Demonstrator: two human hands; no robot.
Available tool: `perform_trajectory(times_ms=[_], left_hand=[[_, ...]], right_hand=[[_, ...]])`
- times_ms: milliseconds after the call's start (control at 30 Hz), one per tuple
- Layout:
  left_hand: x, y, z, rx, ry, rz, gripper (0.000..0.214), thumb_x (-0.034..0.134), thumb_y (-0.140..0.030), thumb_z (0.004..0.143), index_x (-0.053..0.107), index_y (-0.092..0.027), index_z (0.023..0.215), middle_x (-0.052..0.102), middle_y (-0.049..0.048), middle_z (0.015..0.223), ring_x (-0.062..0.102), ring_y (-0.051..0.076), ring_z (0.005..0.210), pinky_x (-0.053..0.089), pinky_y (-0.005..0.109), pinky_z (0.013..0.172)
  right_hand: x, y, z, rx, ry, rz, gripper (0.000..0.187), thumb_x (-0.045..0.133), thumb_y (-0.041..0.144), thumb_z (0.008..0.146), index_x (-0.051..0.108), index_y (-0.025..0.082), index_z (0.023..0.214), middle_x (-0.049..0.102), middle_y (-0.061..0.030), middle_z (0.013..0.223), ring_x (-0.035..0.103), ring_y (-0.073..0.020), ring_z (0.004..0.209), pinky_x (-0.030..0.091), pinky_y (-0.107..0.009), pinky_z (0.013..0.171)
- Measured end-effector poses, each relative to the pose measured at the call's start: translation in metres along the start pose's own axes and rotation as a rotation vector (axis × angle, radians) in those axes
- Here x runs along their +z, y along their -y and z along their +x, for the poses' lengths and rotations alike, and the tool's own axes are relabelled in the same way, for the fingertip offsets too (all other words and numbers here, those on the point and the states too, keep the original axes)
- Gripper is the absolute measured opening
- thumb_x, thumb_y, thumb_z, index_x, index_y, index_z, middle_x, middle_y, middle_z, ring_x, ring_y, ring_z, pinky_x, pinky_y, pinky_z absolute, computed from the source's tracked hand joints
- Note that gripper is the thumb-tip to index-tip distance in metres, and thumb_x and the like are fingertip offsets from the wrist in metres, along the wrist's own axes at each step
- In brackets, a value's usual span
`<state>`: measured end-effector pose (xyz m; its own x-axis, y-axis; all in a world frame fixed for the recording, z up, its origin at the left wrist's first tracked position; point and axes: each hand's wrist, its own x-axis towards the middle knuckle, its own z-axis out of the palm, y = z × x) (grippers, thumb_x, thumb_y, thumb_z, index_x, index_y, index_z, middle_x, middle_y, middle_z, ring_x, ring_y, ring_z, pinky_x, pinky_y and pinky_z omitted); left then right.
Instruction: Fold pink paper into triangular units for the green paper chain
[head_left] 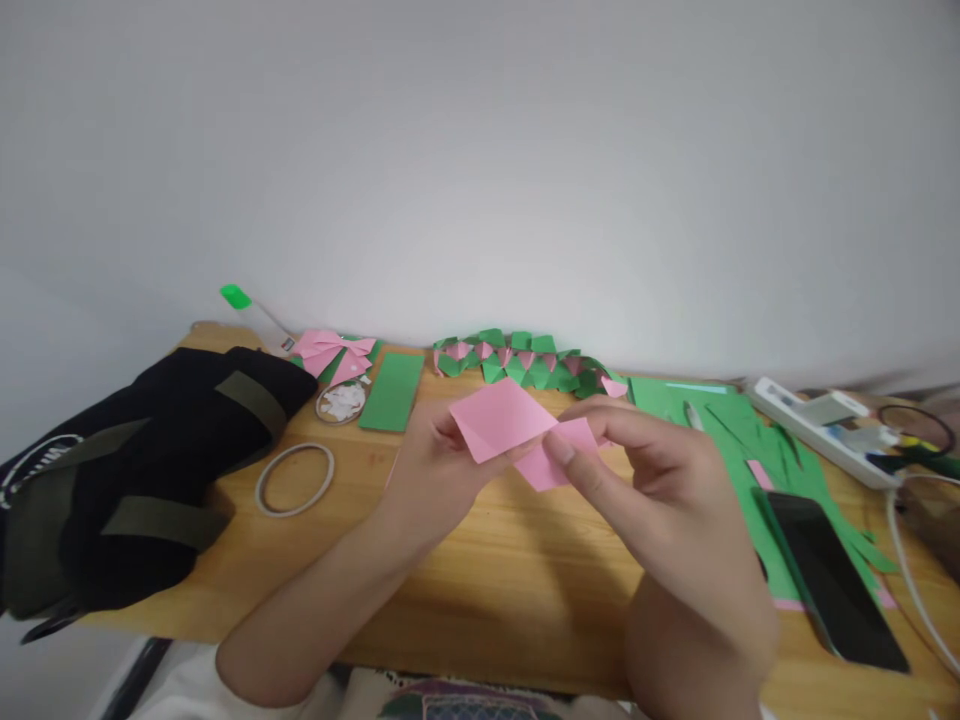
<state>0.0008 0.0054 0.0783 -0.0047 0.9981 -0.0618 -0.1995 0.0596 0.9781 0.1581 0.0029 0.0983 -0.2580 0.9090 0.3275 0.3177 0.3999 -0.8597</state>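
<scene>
A pale, bare wall point(480, 150) fills the upper half of the view above a wooden surface point(480, 570) spread with paper craft. A black bag point(135, 480) with olive straps slumps over the surface's left end. At the middle, the person's left hand point(435, 470) and right hand point(645, 470) meet just above the wood, both forearms reaching in from the near edge. Cut green sheets point(720, 420) cover the right side, with a dark phone point(832, 580) lying face up on them and a white power strip point(817, 425) just beyond. A chain of folded green and pink pieces point(525, 358) runs along the foot of the wall.

The pink paper point(499, 418) is held between the two hands, clear of the surface. It is folded, and its long axis slants from upper left down to lower right. The left hand's fingers close on the broad upper flap from the left and behind. The right hand's thumb and forefinger pinch the narrower lower end. Both hands touch the paper, so neither is nearer, and they stay close together with only the paper between them.

A green card point(391, 392) lies flat behind the left hand, a tape ring point(259, 492) lies near the bag, and a pink bow point(334, 352) rests by the wall.
</scene>
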Motion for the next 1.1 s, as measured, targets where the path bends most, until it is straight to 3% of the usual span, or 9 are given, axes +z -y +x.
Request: perform_trajectory(times_ms=[200, 333, 433, 533, 600, 700, 833, 933, 1100], left_hand=[[-0.002, -0.007, 0.000, -0.079, 0.076, -0.127, 0.021, 0.077, -0.030, 0.066, 0.068, -0.018, 0.052, 0.061, -0.0001, 0.052, 0.054, 0.011, 0.049, 0.044, 0.022, 0.047], [-0.002, -0.013, -0.002, -0.028, 0.042, -0.206, 0.005, 0.074, -0.025, 0.070, 0.075, -0.020, 0.073, 0.069, -0.0011, 0.063, 0.059, 0.011, 0.049, 0.048, 0.020, 0.045], [-0.001, -0.014, -0.003, 0.009, -0.009, -0.171, 0.013, 0.075, -0.018, 0.070, 0.074, -0.021, 0.083, 0.069, -0.0039, 0.065, 0.061, 0.010, 0.051, 0.051, 0.019, 0.046], [0.000, -0.014, -0.004, 0.048, -0.052, -0.068, 0.018, 0.074, -0.019, 0.074, 0.074, -0.019, 0.092, 0.072, -0.0025, 0.070, 0.065, 0.011, 0.056, 0.054, 0.018, 0.050], [-0.001, -0.013, -0.004, 0.074, -0.065, -0.015, 0.026, 0.073, -0.020, 0.077, 0.073, -0.020, 0.104, 0.074, -0.0021, 0.073, 0.067, 0.010, 0.060, 0.054, 0.017, 0.053], [-0.002, -0.012, -0.005, 0.112, -0.066, 0.019, 0.036, 0.073, -0.020, 0.079, 0.069, -0.022, 0.115, 0.073, -0.0050, 0.068, 0.067, 0.008, 0.057, 0.053, 0.013, 0.052], [-0.001, -0.010, -0.007, 0.293, -0.080, 0.073, 0.024, 0.065, -0.010, 0.081, 0.074, -0.024, 0.097, 0.076, -0.0058, 0.080, 0.067, 0.006, 0.062, 0.053, 0.011, 0.053], [-0.001, -0.010, -0.009, 0.411, -0.080, 0.163, 0.030, 0.057, 0.001, 0.077, 0.074, -0.022, 0.083, 0.077, -0.0062, 0.083, 0.070, 0.006, 0.071, 0.054, 0.009, 0.061], [-0.001, -0.008, -0.013, 0.466, -0.049, 0.212, 0.037, 0.054, 0.005, 0.073, 0.072, -0.022, 0.090, 0.078, -0.0061, 0.088, 0.071, 0.007, 0.074, 0.056, 0.012, 0.064]], right_hand=[[-0.003, -0.001, -0.003, 0.048, -0.006, 0.080, 0.025, 0.060, 0.023, 0.091, 0.064, 0.021, 0.066, 0.061, 0.0035, 0.065, 0.056, -0.0114, 0.064, 0.043, -0.026, 0.064], [-0.005, -0.002, -0.003, 0.050, 0.005, 0.095, 0.024, 0.061, 0.021, 0.090, 0.064, 0.020, 0.066, 0.060, 0.0039, 0.064, 0.055, -0.0106, 0.062, 0.042, -0.025, 0.060], [-0.005, -0.002, -0.004, 0.030, 0.004, 0.041, 0.021, 0.062, 0.022, 0.090, 0.065, 0.021, 0.069, 0.063, 0.0034, 0.065, 0.057, -0.0116, 0.062, 0.043, -0.026, 0.059], [-0.002, -0.002, -0.007, -0.018, -0.155, -0.123, 0.002, 0.068, 0.024, 0.086, 0.067, 0.023, 0.085, 0.069, 0.0019, 0.077, 0.062, -0.0144, 0.073, 0.047, -0.028, 0.068], [0.001, -0.001, -0.010, -0.071, -0.252, -0.226, 0.013, 0.071, 0.021, 0.084, 0.066, 0.024, 0.095, 0.070, 0.0010, 0.085, 0.064, -0.0158, 0.081, 0.048, -0.030, 0.075], [0.001, 0.001, -0.013, -0.194, -0.258, -0.312, 0.014, 0.069, 0.014, 0.084, 0.066, 0.023, 0.094, 0.068, -0.0010, 0.092, 0.064, -0.0165, 0.089, 0.048, -0.032, 0.081], [-0.006, 0.005, -0.012, -0.390, -0.194, -0.461, 0.015, 0.063, 0.005, 0.085, 0.067, 0.019, 0.089, 0.065, -0.0050, 0.098, 0.062, -0.0163, 0.093, 0.048, -0.033, 0.079], [-0.009, 0.007, -0.012, -0.463, -0.112, -0.530, 0.018, 0.059, 0.000, 0.084, 0.067, 0.015, 0.090, 0.068, -0.0057, 0.097, 0.061, -0.0173, 0.092, 0.047, -0.036, 0.079], [-0.004, 0.009, -0.016, -0.500, -0.138, -0.613, 0.019, 0.062, 0.001, 0.084, 0.067, 0.014, 0.097, 0.072, -0.0050, 0.093, 0.061, -0.0189, 0.089, 0.044, -0.039, 0.079]])
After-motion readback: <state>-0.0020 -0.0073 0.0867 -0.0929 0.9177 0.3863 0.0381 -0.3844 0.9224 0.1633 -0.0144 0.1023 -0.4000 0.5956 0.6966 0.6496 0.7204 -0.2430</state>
